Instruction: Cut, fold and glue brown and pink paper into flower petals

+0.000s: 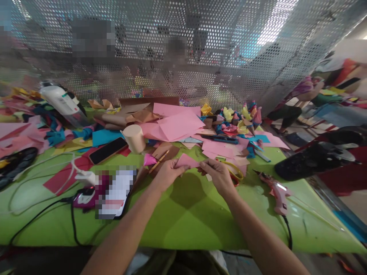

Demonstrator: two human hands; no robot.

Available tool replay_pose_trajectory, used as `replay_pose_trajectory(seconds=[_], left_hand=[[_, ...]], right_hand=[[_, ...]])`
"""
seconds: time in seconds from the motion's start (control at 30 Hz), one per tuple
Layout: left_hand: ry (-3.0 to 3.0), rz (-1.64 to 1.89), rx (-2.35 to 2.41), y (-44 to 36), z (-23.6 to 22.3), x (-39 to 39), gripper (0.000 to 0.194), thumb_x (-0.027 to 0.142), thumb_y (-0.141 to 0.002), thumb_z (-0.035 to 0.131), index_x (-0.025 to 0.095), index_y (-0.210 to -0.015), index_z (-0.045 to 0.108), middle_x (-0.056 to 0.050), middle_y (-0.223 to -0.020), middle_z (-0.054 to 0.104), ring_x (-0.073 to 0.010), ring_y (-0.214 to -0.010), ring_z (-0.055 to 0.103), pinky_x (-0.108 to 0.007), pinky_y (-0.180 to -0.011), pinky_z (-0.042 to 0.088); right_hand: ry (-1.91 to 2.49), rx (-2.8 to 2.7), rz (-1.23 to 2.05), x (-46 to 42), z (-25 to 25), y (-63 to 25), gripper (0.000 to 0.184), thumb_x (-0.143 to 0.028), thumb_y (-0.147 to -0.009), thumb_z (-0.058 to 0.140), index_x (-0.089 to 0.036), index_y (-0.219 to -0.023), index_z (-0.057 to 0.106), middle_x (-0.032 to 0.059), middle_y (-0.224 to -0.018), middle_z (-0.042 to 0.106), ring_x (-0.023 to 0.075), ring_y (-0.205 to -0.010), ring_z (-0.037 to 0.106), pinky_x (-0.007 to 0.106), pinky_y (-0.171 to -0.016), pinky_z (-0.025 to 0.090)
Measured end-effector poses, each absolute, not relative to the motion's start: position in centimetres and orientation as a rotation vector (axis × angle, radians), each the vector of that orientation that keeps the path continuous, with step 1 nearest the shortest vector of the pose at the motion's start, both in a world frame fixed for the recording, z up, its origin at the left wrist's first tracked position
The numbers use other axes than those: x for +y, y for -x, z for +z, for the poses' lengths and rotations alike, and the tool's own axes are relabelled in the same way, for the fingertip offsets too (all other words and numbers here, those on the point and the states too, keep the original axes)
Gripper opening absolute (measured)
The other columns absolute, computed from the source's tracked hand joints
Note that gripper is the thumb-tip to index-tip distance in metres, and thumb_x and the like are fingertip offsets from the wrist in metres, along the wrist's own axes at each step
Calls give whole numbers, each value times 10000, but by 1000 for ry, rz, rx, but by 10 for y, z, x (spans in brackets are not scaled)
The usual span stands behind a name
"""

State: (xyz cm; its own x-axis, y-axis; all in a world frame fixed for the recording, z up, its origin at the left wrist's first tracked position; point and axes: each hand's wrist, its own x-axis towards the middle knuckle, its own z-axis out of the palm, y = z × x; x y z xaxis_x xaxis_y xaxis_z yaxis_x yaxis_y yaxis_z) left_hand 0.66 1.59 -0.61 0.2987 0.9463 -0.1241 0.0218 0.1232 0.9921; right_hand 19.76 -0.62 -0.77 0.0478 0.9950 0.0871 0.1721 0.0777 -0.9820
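Observation:
A small piece of pink paper (186,161) is stretched between my two hands, a little above the green tabletop (183,225). My left hand (170,172) pinches its left end. At the other end, the fingers of my right hand (215,172) are closed on the paper's edge. Just beyond my right hand lie scissors with yellow handles (236,173), partly hidden by it. A pencil (159,161) rests on brown paper near my left hand, beside a bright pink scrap (149,159).
A pink glue gun (279,194) lies right, near a black bottle (311,160). Left are a lit phone (117,194), a dark phone (108,150), a power adapter (86,198) and cables. A cup (134,138), pink sheets (180,124) and paper cones (255,116) stand behind, before a perforated metal panel (183,72).

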Motion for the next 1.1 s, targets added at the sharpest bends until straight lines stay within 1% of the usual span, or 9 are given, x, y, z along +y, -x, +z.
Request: replay_pose_trajectory(seconds=[0.2,0.3,0.37,0.5,0.67,0.8,0.9,1.03,1.1], left_hand=[[-1156,958,1068,-6,-4,18,441,539,-587,847,160,-665,636,58,-507,462,-77,-503,346,-228,-497,236],[-1157,955,1060,-6,-3,19,441,532,-579,850,161,-658,625,63,-498,456,-72,-493,344,-225,-491,239],[-1170,960,1061,-5,-2,19,440,530,-584,842,167,-632,599,65,-482,454,-69,-482,339,-224,-485,239],[-1199,971,1045,-3,4,19,430,522,-613,807,184,-585,543,66,-463,454,-68,-468,333,-224,-480,235],[-1223,959,996,-2,9,16,400,497,-619,800,180,-590,557,62,-474,461,-67,-470,329,-226,-478,230],[-1236,943,985,-1,8,17,380,489,-611,806,174,-631,596,64,-479,466,-69,-471,336,-224,-473,223],[-1220,952,992,0,6,19,371,486,-606,810,166,-664,632,64,-478,467,-70,-469,340,-221,-467,220],[-1207,954,993,1,7,18,393,507,-595,816,164,-649,632,61,-480,474,-69,-473,345,-216,-468,227],[-1210,962,989,1,8,18,415,519,-589,817,169,-599,593,56,-479,476,-71,-479,356,-215,-473,233]], right_hand=[[1356,-1308,864,4,0,-221,437,-636,-794,641,-202,-750,668,35,-691,672,174,-650,585,287,-605,451],[1453,-1472,747,0,15,-238,296,-491,-809,676,-205,-871,717,37,-757,704,198,-706,610,306,-662,443],[1648,-1714,578,-7,23,-250,247,-383,-859,629,-231,-1022,734,50,-883,742,223,-791,647,315,-705,439],[2111,-2067,278,-24,22,-268,350,-267,-912,551,-267,-1237,681,101,-1155,722,275,-967,666,324,-741,422],[2194,-2107,272,-29,-1,-276,624,-94,-761,576,-205,-1375,587,142,-1236,677,284,-1074,621,321,-787,406],[2182,-1996,328,-23,-9,-280,672,-112,-703,591,-194,-1370,574,147,-1159,686,280,-956,630,320,-714,380],[2124,-1905,440,-23,-8,-286,665,-147,-657,614,-194,-1320,588,96,-986,701,251,-841,622,300,-666,377],[1948,-1805,744,-35,-3,-298,592,-214,-663,541,-175,-1251,596,0,-713,625,184,-610,561,268,-535,386],[1719,-1617,1001,-45,0,-300,579,-234,-642,557,-182,-1216,615,8,-724,624,175,-599,544,269,-514,395]])
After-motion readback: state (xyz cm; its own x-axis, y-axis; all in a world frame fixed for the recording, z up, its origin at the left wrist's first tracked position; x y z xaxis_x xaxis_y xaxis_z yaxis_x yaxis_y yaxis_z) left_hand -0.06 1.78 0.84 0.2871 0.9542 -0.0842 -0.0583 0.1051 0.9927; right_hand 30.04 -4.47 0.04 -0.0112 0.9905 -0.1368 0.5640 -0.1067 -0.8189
